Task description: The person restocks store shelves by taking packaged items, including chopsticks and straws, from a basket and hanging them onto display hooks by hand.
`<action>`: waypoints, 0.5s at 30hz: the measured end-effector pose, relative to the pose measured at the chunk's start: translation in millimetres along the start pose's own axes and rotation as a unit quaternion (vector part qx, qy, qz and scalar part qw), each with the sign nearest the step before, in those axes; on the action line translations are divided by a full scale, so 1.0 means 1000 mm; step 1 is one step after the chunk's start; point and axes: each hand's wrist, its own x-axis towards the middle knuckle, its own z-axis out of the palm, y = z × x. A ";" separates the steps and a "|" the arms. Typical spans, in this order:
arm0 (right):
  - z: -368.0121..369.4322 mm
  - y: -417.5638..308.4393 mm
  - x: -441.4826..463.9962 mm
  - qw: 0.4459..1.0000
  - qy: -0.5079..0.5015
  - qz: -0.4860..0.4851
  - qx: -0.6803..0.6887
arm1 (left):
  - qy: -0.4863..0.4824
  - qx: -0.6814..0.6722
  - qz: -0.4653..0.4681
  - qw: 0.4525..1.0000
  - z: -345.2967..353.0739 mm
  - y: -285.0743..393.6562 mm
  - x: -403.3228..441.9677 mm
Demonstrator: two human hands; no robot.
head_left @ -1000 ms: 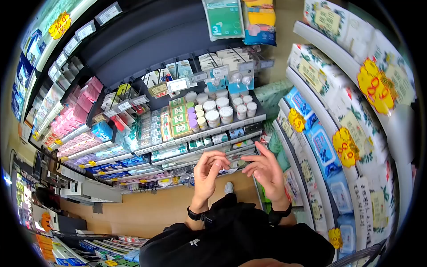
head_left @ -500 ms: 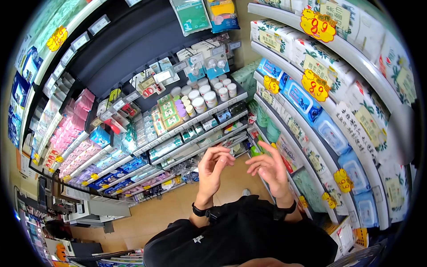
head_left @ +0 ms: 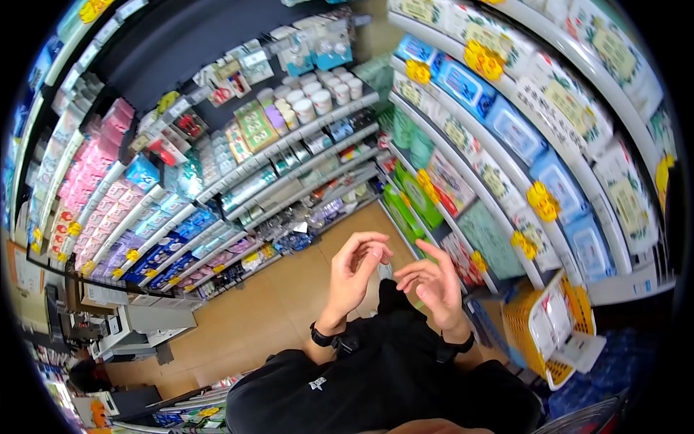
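My left hand point(head_left: 353, 275) is raised in front of my body with its fingers loosely curved and nothing in it. Facing it is my right hand point(head_left: 437, 283), fingers bent and spread, also holding nothing. A narrow gap separates the two hands, and neither touches any goods. Each wrist wears a black band. Beyond the right hand, green packages point(head_left: 416, 199) fill a low shelf of the right-hand rack. White lidded tubs point(head_left: 323, 100) stand on the shelf ahead, well out of contact with both hands.
Blue wipes packs point(head_left: 515, 132) line the right rack, with yellow price tags point(head_left: 542, 201) along its edges. At lower right stands a yellow basket point(head_left: 522, 325) holding papers. Pink packages point(head_left: 87, 173) fill the left shelves. Tan floor point(head_left: 267, 296) runs between.
The view has tilted down and shifted right, so shelves sit higher and further left; the yellow basket and my foot now show more. Both hands keep nearly the same pose.
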 end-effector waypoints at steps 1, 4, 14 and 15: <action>0.002 -0.002 -0.014 1.000 0.004 -0.004 -0.022 | -0.017 0.002 -0.007 1.000 0.004 -0.003 -0.007; 0.008 -0.013 -0.051 0.998 0.048 0.000 -0.031 | -0.064 -0.001 -0.039 0.997 0.024 -0.009 -0.022; -0.011 -0.055 -0.161 0.967 0.233 -0.056 -0.087 | -0.291 -0.002 -0.091 0.952 0.131 -0.031 -0.046; -0.015 -0.058 -0.171 0.962 0.251 -0.063 -0.089 | -0.310 -0.002 -0.096 0.946 0.143 -0.036 -0.048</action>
